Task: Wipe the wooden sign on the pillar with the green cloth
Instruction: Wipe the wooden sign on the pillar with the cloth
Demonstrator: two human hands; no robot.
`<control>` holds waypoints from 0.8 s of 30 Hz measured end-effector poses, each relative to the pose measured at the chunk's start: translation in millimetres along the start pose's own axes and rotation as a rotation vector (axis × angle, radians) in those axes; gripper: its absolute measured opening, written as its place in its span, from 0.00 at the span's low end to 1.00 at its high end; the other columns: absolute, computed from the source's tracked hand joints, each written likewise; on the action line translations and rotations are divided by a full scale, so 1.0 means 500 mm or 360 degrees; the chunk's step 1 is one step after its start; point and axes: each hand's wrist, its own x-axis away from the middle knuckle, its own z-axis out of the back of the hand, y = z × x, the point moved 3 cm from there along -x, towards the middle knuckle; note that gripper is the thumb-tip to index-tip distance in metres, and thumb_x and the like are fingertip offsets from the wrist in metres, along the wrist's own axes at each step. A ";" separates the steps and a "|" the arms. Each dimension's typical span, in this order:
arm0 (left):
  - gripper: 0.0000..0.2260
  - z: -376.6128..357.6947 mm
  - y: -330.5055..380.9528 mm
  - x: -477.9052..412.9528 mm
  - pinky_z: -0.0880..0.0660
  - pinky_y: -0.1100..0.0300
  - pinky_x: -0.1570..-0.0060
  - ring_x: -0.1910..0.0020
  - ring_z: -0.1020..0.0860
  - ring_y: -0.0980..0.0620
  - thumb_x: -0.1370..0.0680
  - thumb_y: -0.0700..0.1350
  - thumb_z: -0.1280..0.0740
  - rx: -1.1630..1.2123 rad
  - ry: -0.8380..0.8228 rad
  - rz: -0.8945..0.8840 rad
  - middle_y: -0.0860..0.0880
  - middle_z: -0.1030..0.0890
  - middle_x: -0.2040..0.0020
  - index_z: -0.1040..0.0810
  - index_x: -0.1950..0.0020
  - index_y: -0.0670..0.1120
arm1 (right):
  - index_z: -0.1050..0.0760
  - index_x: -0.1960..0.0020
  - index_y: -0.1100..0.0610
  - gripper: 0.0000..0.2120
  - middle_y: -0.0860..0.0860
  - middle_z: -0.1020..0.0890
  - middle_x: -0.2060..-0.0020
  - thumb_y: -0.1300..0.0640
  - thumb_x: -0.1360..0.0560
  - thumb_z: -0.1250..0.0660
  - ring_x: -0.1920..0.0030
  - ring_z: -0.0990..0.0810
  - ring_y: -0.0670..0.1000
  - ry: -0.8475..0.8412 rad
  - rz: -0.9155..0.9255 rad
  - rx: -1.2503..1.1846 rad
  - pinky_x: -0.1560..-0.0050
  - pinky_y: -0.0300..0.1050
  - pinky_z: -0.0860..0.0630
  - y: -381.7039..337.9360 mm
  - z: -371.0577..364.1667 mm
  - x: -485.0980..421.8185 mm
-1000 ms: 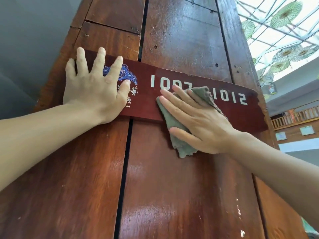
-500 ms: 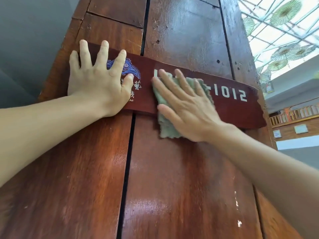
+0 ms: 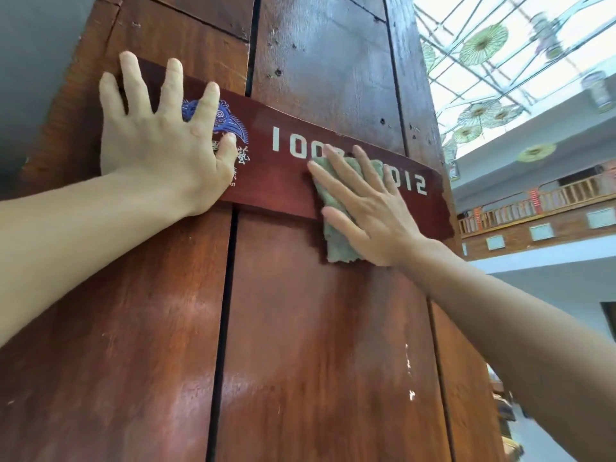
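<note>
1. Overhead, a glass roof hung with green paper parasols lights an atrium, and close in front of me stands the dark wooden pillar, built of vertical planks with black gaps between them
2. Across it runs the wooden sign, a reddish curved board with a blue bird emblem and white numerals
3. My left hand lies flat on the sign's left end, fingers spread wide apart and gripping nothing; I judge it is there to steady the board and brace me while the other hand rubs
4. My right hand presses the green cloth against the sign's middle, palm open and fingers extended, pinning it by pressure, not closing around it
5. That cloth covers the middle numerals and hangs past the sign's lower edge onto the pillar, so a flat palm spreads contact over the lettering
6. Wiping looks under way; the right end with the last digits lies uncovered
</note>
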 end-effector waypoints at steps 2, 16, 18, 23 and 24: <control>0.33 0.002 0.000 -0.001 0.51 0.35 0.24 0.21 0.52 0.30 0.21 0.63 0.56 0.0009 0.0001 0.0007 0.40 0.46 0.18 0.46 0.18 0.52 | 0.59 0.22 0.30 0.29 0.40 0.58 0.18 0.31 0.23 0.62 0.19 0.61 0.60 -0.0113 -0.0786 -0.0143 0.27 0.77 0.58 0.124 0.002 0.032; 0.36 -0.009 -0.010 0.003 0.48 0.32 0.27 0.22 0.48 0.29 0.24 0.64 0.55 0.0087 0.0055 0.0035 0.38 0.41 0.19 0.39 0.20 0.50 | 0.63 0.19 0.42 0.31 0.43 0.62 0.19 0.36 0.18 0.58 0.20 0.68 0.54 -0.0145 -0.0427 -0.0169 0.22 0.65 0.63 0.058 -0.011 0.006; 0.35 0.000 -0.001 0.003 0.48 0.30 0.27 0.23 0.47 0.27 0.24 0.63 0.53 0.0158 0.0068 0.0020 0.37 0.40 0.20 0.37 0.21 0.48 | 0.63 0.19 0.43 0.32 0.45 0.65 0.19 0.36 0.18 0.58 0.20 0.67 0.57 -0.0281 -0.1053 -0.0292 0.22 0.67 0.63 0.194 -0.010 0.039; 0.27 0.004 0.011 0.022 0.40 0.24 0.33 0.30 0.36 0.23 0.23 0.55 0.38 0.0240 0.0416 -0.0015 0.31 0.32 0.27 0.35 0.25 0.48 | 0.62 0.19 0.43 0.34 0.45 0.60 0.18 0.33 0.22 0.61 0.18 0.59 0.57 -0.0179 -0.1255 -0.0399 0.21 0.64 0.58 0.248 -0.027 0.076; 0.27 -0.004 0.006 0.018 0.40 0.26 0.32 0.28 0.37 0.26 0.23 0.56 0.39 0.0232 0.0371 0.0002 0.33 0.32 0.26 0.35 0.25 0.49 | 0.62 0.19 0.43 0.34 0.45 0.59 0.18 0.33 0.22 0.61 0.18 0.59 0.57 -0.0148 -0.1249 -0.0408 0.21 0.63 0.58 0.248 -0.029 0.075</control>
